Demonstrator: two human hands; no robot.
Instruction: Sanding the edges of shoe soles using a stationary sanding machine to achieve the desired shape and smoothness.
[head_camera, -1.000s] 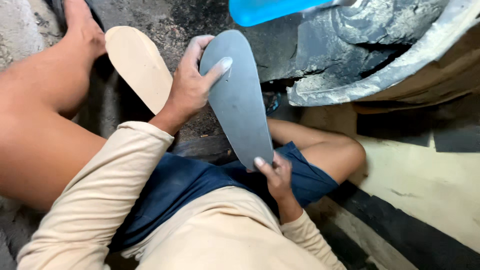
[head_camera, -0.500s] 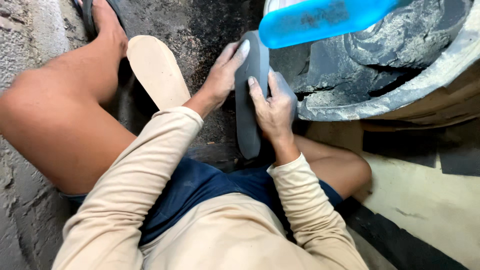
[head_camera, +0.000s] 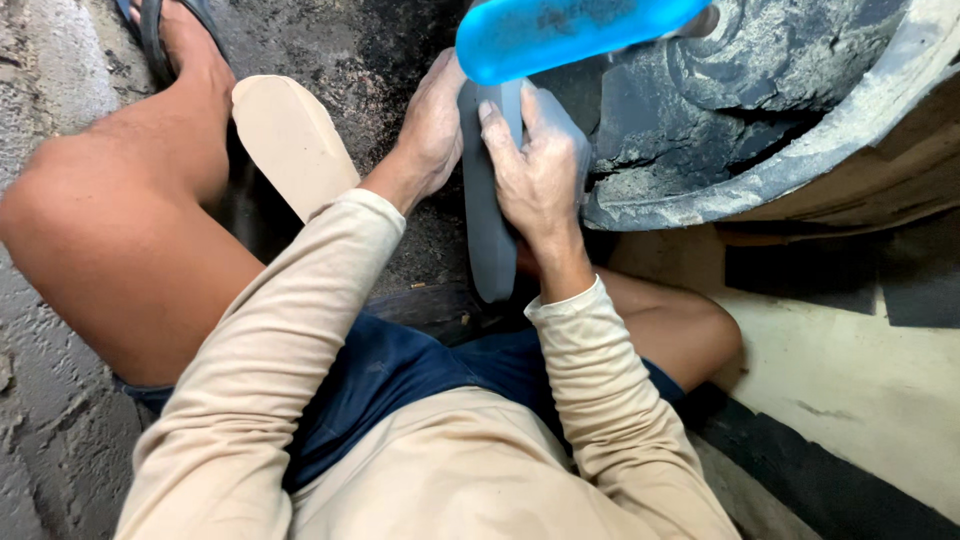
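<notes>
Fingers (head_camera: 505, 125) of the right hand (head_camera: 540, 175) lie pressed flat and close together along a grey sole-shaped sheet (head_camera: 488, 250), the thumb side wrapped around its right edge; the left hand (head_camera: 432, 130) cups the same sheet from the other side, its fingers curled over the upper edge so that the sheet is pinched between both hands. That grey sheet stands nearly upright on its long axis, its lower tip down near the lap and its top tucked under a bright blue sole (head_camera: 570, 35) that juts in from above. Just left of the hands a tan sole cutout (head_camera: 290, 140) lies on the dark gritty floor (head_camera: 380, 60), beside a bare leg whose foot wears a dark sandal (head_camera: 155, 30). To the right a grey, dust-caked basin (head_camera: 760, 170) tilts against a pale yellow panel (head_camera: 860, 380). As a judgement on handling: the sheet looks thin and flexible, so an even squeeze from both palms, with the edges kept aligned and the lower tip steadied against the lap, should keep it from buckling or slipping sideways
</notes>
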